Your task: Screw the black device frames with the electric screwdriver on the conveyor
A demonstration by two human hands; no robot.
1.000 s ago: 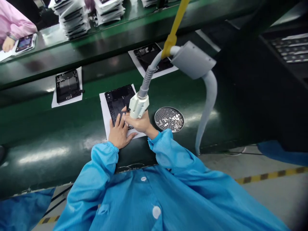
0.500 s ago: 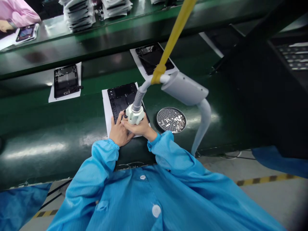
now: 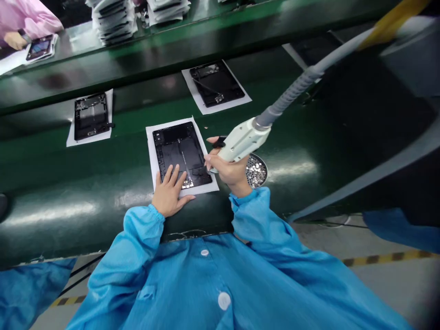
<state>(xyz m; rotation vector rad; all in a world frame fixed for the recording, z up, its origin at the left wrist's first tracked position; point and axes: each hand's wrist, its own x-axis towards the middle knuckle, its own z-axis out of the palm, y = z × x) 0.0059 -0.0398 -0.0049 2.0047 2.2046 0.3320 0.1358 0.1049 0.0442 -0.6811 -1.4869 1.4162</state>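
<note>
Blue fabric sleeves (image 3: 142, 236) on, gripping blocky cream plastic tool (image 3: 243, 139) in right hand (image 3: 234, 174), resting spread left hand (image 3: 169, 196) on rectangular black tablet casing (image 3: 172, 149).

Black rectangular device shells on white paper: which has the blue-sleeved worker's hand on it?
The nearest black rectangular shell: the bare left hand lies on it; others lie farther back.

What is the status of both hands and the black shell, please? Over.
Right hand holding white handpiece near black shell. Left hand spread over shell's lower-left corner. Shell lying on white sheet. Round dish partly hidden by right hand.
</note>
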